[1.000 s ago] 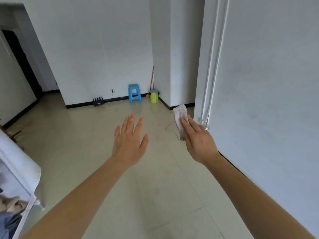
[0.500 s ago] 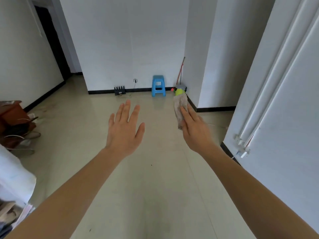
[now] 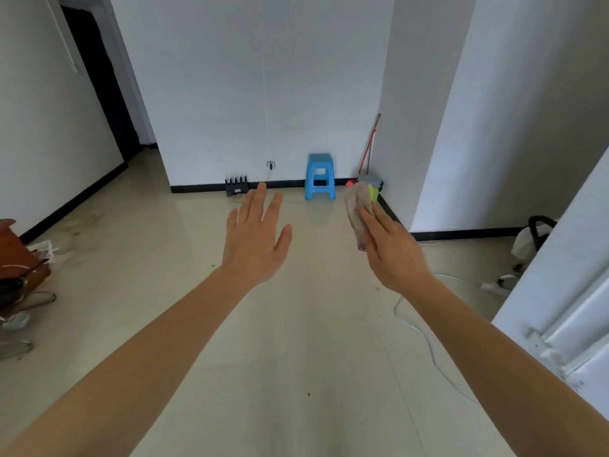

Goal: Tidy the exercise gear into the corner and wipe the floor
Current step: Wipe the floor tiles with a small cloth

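Both my arms reach out in front of me above the pale tiled floor (image 3: 296, 357). My left hand (image 3: 255, 239) is held flat in the air with its fingers spread and holds nothing. My right hand (image 3: 390, 249) holds a grey-brown rag (image 3: 357, 209); the fingers lie along its top and the thumb is hidden beneath. The rag sticks out past my fingertips. In the far corner stand a blue plastic stool (image 3: 319, 176), a yellow-green bucket (image 3: 375, 190) and a red-handled stick (image 3: 370, 143) leaning on the wall.
A black pronged device (image 3: 236, 186) sits by the far wall. A brown bag and clutter (image 3: 19, 262) lie at the left. A white cable (image 3: 425, 338), a power strip (image 3: 494, 285) and a white sack (image 3: 532, 239) lie at the right, beside a white wall with pipes (image 3: 560, 328).
My view has swung left and moved forward, so the corner with the stool looks nearer and the right wall has slid aside. Both hands keep the same pose, the right still holding the rag.
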### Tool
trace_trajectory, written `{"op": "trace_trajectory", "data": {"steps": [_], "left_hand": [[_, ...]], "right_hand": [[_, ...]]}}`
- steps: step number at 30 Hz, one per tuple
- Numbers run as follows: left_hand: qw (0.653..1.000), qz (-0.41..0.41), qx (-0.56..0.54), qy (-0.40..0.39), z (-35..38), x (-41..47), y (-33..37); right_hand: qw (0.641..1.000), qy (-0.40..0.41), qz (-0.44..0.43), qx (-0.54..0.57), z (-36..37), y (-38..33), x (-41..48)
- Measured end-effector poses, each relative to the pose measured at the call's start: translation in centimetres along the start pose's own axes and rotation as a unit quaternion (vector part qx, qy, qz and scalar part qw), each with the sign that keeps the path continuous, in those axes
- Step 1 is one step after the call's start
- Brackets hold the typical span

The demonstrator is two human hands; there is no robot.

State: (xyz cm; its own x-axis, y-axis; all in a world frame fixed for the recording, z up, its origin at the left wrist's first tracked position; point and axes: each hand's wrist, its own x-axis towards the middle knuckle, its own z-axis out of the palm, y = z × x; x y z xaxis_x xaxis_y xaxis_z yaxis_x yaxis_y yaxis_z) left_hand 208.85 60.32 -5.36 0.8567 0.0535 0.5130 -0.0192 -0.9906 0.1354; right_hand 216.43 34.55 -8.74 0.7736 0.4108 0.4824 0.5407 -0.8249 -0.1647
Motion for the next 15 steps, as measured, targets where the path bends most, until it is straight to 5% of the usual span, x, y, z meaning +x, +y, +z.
{"op": "trace_trajectory", "data": {"steps": [8,15], "left_hand": [[0.999,0.031,0.004,-0.028,18.9,24.8,-2.8],[0.999,0.031,0.014,-0.006,27.1,45.1,-9.6]], "right_hand": [[0.999,0.012,0.027,0.019,13.7,14.1,22.0],[0.999,-0.007,0.029,0.024,20.8,21.1,45.2]]}}
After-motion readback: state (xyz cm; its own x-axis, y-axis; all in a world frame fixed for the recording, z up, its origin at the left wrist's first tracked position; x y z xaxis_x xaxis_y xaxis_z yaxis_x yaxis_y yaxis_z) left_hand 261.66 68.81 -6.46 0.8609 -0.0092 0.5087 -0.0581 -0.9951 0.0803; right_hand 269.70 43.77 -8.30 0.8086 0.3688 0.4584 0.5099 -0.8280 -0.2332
